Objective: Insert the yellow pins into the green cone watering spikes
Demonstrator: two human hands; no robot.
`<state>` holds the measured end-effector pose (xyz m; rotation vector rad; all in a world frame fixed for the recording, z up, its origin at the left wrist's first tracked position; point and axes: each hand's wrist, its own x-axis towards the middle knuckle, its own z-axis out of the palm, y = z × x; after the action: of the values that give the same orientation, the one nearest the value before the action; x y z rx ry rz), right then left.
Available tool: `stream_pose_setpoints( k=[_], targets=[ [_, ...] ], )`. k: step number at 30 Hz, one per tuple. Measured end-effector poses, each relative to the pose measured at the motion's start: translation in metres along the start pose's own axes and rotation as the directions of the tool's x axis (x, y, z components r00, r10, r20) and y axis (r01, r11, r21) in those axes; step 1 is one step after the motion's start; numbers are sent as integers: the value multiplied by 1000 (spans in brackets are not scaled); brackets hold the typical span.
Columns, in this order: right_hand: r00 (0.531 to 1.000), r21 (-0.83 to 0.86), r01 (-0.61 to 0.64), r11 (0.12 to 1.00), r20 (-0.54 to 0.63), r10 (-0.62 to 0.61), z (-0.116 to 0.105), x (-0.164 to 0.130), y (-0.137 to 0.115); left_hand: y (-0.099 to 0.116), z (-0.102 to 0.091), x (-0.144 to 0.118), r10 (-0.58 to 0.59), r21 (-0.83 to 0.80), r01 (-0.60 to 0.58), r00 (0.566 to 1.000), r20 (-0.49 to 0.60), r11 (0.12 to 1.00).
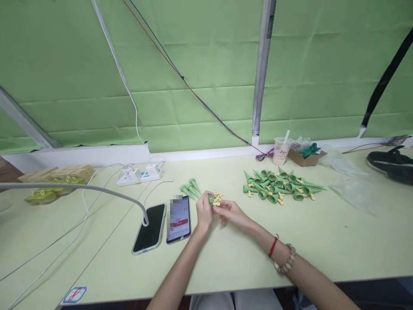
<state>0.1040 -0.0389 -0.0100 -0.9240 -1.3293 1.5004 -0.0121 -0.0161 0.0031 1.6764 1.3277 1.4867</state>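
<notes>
My left hand (pixel 204 211) is closed around a green plastic cone (pixel 211 200), its open end facing my other hand. Between the fingertips of my right hand (pixel 232 214) is a small yellow plastic piece (pixel 216 204), held right at the cone's rim; whether it is seated there I cannot tell. Just behind my hands lie several loose yellow pieces (pixel 219 196). A few green cones without visible yellow parts (pixel 191 188) rest beyond my left hand. To the right is a heap of green cones (pixel 277 185), many with yellow pieces at their wide ends.
Two phones, one dark (pixel 150 228) and one lit (pixel 178 220), lie left of my hands. Behind them are a power strip (pixel 140 175) and cables. A drink cup (pixel 280 151), a cardboard box (pixel 303 159) and clear plastic bags (pixel 353 193) stand or lie at the back right.
</notes>
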Motion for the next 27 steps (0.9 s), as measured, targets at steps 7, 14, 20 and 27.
stream_pose_setpoints(
  k=[7,14,20,27],
  targets=[
    [990,163,-140,977,-13,144,1,-3,-9,-3,2,0,44,26,-46,997,69,999],
    [989,-119,57,991,-125,-72,-3,2,1,2,5,2,-61,19,59,991,119,998],
    [987,-164,69,984,-135,-91,-5,0,-2,1,1,3,-88,44,85,994,60,995],
    [935,-334,205,920,-212,-285,-13,4,-1,-4,5,-5,-64,-97,99,947,314,990]
  ],
)
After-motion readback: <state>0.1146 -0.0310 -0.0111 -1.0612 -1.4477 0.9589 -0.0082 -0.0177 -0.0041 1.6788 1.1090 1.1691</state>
